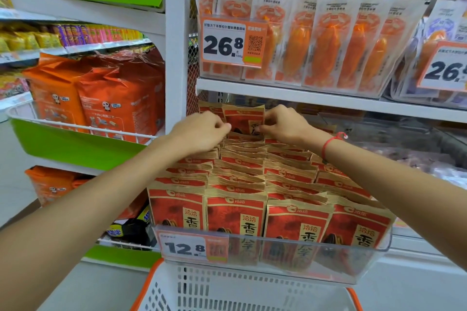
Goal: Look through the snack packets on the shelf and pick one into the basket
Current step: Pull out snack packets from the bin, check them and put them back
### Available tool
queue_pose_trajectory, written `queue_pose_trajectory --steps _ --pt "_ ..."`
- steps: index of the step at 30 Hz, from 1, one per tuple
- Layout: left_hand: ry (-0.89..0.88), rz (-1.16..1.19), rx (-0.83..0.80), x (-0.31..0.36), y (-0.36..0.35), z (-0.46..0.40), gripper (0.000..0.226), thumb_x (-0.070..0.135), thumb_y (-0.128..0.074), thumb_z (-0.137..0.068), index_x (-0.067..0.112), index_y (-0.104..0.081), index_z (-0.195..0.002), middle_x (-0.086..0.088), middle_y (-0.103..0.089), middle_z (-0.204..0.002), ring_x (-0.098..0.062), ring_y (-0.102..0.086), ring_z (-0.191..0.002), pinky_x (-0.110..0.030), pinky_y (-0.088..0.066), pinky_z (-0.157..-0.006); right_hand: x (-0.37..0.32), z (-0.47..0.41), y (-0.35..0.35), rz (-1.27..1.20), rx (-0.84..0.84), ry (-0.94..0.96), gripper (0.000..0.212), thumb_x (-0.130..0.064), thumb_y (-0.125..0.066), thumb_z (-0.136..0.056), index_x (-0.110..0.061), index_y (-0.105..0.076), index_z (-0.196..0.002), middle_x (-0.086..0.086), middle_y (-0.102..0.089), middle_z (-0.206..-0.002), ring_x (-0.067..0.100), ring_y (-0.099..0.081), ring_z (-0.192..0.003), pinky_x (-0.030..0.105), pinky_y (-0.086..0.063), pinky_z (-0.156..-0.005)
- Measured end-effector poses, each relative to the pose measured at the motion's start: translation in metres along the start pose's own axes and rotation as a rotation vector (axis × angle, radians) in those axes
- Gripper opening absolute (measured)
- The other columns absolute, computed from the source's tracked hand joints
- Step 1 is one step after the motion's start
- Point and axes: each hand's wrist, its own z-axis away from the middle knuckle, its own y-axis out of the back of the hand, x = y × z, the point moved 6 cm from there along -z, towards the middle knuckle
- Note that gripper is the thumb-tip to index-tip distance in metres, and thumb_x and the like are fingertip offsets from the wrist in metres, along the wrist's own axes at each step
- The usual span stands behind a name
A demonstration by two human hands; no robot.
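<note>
Packet: a red-and-kraft snack packet stands raised at the back of the clear tray, 12 o'clock from the basket.
Left hand: fingers curled, pinching the packet's left edge.
Right hand: fingers curled, pinching its right edge.
Handling: likely light, crinkly paper over loose contents — soft, easily creased, not fragile.
Hold: best taken at the flat top seal or side edges — neighbours in the rows sit tight against it and may lift too.
Basket: white and orange, at 6 o'clock below the tray.
</note>
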Motion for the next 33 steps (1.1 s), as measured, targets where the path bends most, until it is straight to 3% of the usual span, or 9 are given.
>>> queue_pose_trajectory --steps 3,9,12,15,17,22,24,27,33 --pt "0.066 0.153 0.199 -0.012 0.009 -0.007 0.032 0.030 -0.053 -0.098 0.022 -0.057 -0.128 0.002 -0.065 -0.124 -0.022 -0.060 -0.114 -0.042 -0.048 -0.097 0.001 -0.005 -0.006 0.038 -0.051 -0.040 0.022 -0.034 -0.062 -0.094 -0.027 -0.071 -0.113 0.001 -0.072 -0.098 0.020 -0.063 -0.084 0.034 -0.048 -0.075" --pt "0.090 0.308 0.344 -0.011 0.007 -0.014 0.034 0.033 -0.056 -0.098 0.020 -0.060 -0.129 0.002 -0.069 -0.120 -0.021 -0.060 -0.116 -0.032 -0.044 -0.091 0.002 -0.006 -0.006 0.021 -0.088 -0.075 0.025 -0.036 -0.062 -0.093 -0.025 -0.070 -0.114 0.001 -0.073 -0.105 0.020 -0.065 -0.094 0.042 -0.052 -0.089" --pt "0.103 0.335 0.364 -0.012 0.008 -0.015 0.035 0.036 -0.057 -0.096 0.019 -0.063 -0.126 0.001 -0.070 -0.118 -0.020 -0.060 -0.115 -0.033 -0.042 -0.090 -0.001 -0.004 -0.004 0.048 -0.084 -0.071 0.024 -0.033 -0.064 -0.092 -0.021 -0.071 -0.111 0.003 -0.073 -0.099 0.019 -0.064 -0.084 0.039 -0.054 -0.084" --pt "0.087 0.390 0.416 -0.014 0.015 -0.013 0.031 0.036 -0.060 -0.094 0.021 -0.067 -0.120 0.002 -0.071 -0.113 -0.017 -0.063 -0.109 -0.035 -0.047 -0.093 -0.005 0.000 0.005 0.005 0.093 -0.045 0.018 -0.031 -0.070 -0.087 -0.019 -0.074 -0.100 0.003 -0.073 -0.089 0.020 -0.066 -0.076 0.034 -0.054 -0.073" --pt "0.077 0.388 0.395 -0.015 0.014 -0.012 0.028 0.036 -0.063 -0.093 0.024 -0.069 -0.117 0.004 -0.072 -0.109 -0.016 -0.064 -0.107 -0.038 -0.049 -0.094 -0.005 0.004 0.004 0.048 0.143 -0.039 0.016 -0.030 -0.070 -0.088 -0.019 -0.075 -0.098 0.003 -0.072 -0.085 0.021 -0.064 -0.076 0.035 -0.051 -0.076" --pt "0.105 0.315 0.288 -0.016 0.001 -0.018 0.026 0.036 -0.062 -0.093 0.025 -0.071 -0.114 0.003 -0.071 -0.112 -0.020 -0.060 -0.112 -0.040 -0.049 -0.092 -0.007 0.004 -0.007 0.186 0.003 -0.069 0.026 -0.040 -0.060 -0.093 -0.015 -0.065 -0.098 0.004 -0.064 -0.089 0.028 -0.063 -0.093 0.037 -0.044 -0.086" --pt "0.101 0.284 0.265 -0.012 0.001 -0.024 0.027 0.039 -0.062 -0.093 0.026 -0.072 -0.114 0.003 -0.069 -0.118 -0.022 -0.060 -0.113 -0.037 -0.049 -0.089 -0.011 0.007 -0.005 0.117 0.047 -0.050 0.027 -0.040 -0.060 -0.092 -0.019 -0.064 -0.108 0.004 -0.068 -0.095 0.026 -0.065 -0.094 0.039 -0.049 -0.090" --pt "0.076 0.215 0.248 -0.003 0.003 -0.030 0.027 0.040 -0.060 -0.094 0.029 -0.071 -0.115 0.004 -0.069 -0.120 -0.021 -0.061 -0.109 -0.029 -0.044 -0.079 -0.013 0.018 0.005 -0.008 0.208 0.032 0.027 -0.028 -0.061 -0.092 -0.024 -0.068 -0.117 0.003 -0.073 -0.098 0.025 -0.067 -0.091 0.042 -0.055 -0.084" --pt "-0.002 0.094 0.300 0.009 0.004 -0.027 0.029 0.040 -0.062 -0.093 0.031 -0.068 -0.120 0.002 -0.069 -0.120 -0.023 -0.061 -0.110 -0.028 -0.042 -0.076 -0.021 0.017 0.006 0.273 0.199 0.217 0.026 -0.022 -0.053 -0.098 -0.029 -0.070 -0.117 0.008 -0.073 -0.101 0.034 -0.065 -0.094 0.042 -0.054 -0.077"
